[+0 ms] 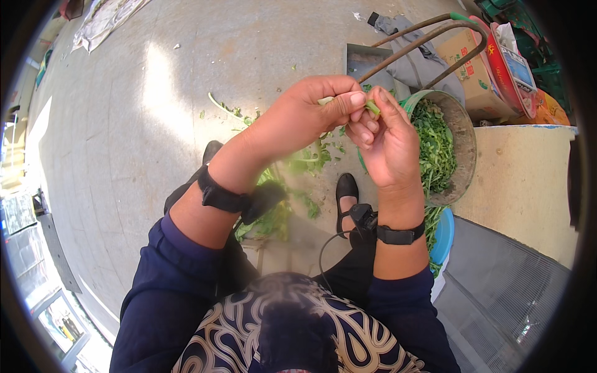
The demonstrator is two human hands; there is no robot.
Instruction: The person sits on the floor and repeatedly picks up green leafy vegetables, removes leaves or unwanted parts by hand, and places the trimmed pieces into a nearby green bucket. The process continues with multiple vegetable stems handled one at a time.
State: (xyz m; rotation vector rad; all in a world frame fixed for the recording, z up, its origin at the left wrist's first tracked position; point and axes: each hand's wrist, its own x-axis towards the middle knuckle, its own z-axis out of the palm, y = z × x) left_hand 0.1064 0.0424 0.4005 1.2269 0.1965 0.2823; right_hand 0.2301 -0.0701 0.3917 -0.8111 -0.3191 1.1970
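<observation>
My left hand (317, 105) and my right hand (392, 144) meet in front of me, fingertips close together. Between their thumbs and fingers is a short green vegetable stem (372, 107), pinched from both sides. A pale stem end (325, 100) pokes out behind my left thumb; whether it is the same piece is hidden by the fingers. Just right of my right hand stands a bucket (466, 154) holding chopped leafy greens (436, 144). Below my forearms, leafy stalks (270, 219) lie between my feet, partly covered and blurred.
A blue basin (447, 238) with long green stems stands below the bucket. Behind it are a bent metal handle (419, 39), a grey garment (415, 60) and a cardboard box (480, 74). Loose leaves (228, 109) litter the concrete floor (116, 154). A pale board (517, 182) lies at right.
</observation>
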